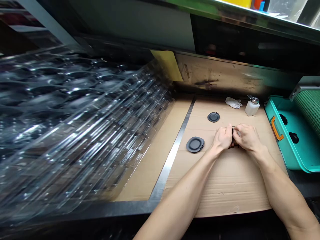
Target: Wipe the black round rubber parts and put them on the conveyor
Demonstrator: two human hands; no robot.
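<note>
The bench [100, 210] carries a stack of clear trays [75, 133] across the left, blurred and crowding the view. A cardboard sheet [230, 190] covers the right part; a jolt to the stack could tip trays onto it. Beside the sheet stands a teal bin [288, 158] with dark pieces inside. Over the cardboard, the left hand [223, 137] and right hand [247, 136] meet, fingers pinched around a dark part [232, 134], mostly hidden between them. Two dark discs lie apart to their left, the nearer disc [195, 144] and the farther disc [213, 117]; a stray forearm might knock the nearer one. A white bottle [252, 107] stands beyond the right hand, likely to topple if bumped. Uneven finger pressure could make the part slip or bend.
</note>
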